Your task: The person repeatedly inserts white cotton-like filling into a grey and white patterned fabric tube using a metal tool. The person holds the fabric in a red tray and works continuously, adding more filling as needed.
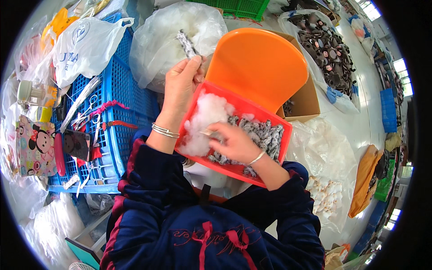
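Raised over the far left corner of a red tray [287, 128], my left hand [180, 81] pinches a small furry grey-and-white strip [186, 43] that sticks up past the fingertips. My right hand [236, 143] is inside the tray, its fingers drawn together at the edge of a heap of white fluffy stuffing [202, 117]. Motion smears those fingertips, and whatever they pinch is too small to make out. Many similar furry grey pieces [272, 137] fill the right part of the tray, partly under my right hand. The tray rests across my lap.
An orange stool seat [258, 63] stands just beyond the tray, before a cardboard box [306, 101]. Blue crates [135, 67] at left carry scissors [96, 123], a phone [77, 145] and bags. A bag of stuffing [153, 40] lies far left; a bag of dark plush pieces [324, 49] far right.
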`<action>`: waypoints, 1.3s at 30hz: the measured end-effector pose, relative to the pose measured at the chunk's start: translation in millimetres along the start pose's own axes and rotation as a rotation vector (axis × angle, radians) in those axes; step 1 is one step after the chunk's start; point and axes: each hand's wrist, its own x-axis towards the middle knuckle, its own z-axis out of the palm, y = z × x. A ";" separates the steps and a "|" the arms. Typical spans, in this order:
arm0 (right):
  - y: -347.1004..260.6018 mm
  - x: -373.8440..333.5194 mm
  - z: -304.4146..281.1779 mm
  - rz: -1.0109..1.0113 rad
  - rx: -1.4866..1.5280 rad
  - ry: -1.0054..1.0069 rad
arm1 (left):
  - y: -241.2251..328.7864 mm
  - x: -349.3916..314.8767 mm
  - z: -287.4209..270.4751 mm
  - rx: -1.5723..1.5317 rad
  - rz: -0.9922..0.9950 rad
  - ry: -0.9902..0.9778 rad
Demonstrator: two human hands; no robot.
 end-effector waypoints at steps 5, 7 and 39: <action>42.9 17.4 48.1 -0.182 -0.337 -0.216 | 2.9 1.3 -1.1 0.015 -0.008 0.021; 58.8 19.5 48.3 -0.090 -0.353 -0.225 | 7.2 2.4 -3.9 0.025 -0.015 0.020; 47.7 12.7 -4.9 0.173 0.308 0.194 | -36.7 -25.5 38.7 0.088 -0.110 0.338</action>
